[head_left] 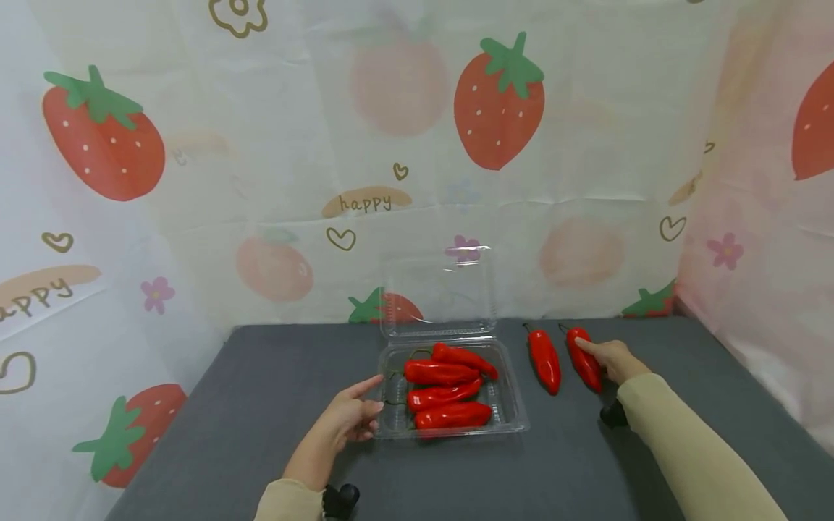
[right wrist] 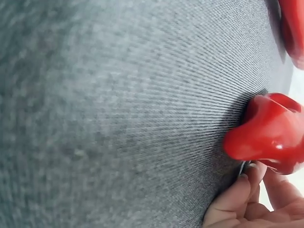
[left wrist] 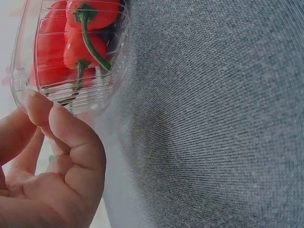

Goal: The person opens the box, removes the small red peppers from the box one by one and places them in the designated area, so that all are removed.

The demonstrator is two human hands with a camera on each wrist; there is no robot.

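Note:
A clear plastic clamshell box (head_left: pixel 511 394) lies with its lid raised, holding several red peppers (head_left: pixel 449 416) with green stems. At the box's left side is my left hand (head_left: pixel 348 414); in the left wrist view the fingertips (left wrist: pixel 40 105) pinch its rim near a corner. On the right, my right hand (head_left: pixel 614 358) grips a red pepper (head_left: pixel 584 362) on the table, thumb on top and fingers along its far side. In the right wrist view this pepper (right wrist: pixel 270 135) hides part of the fingers. Another red pepper (head_left: pixel 544 360) lies between it and the box.
The dark grey table (head_left: pixel 287 391) ends at a back wall of printed cloth (head_left: pixel 293 145). Behind the peppers stands the transparent lid (head_left: pixel 436 297), upright against that cloth. More printed cloth hangs along both sides.

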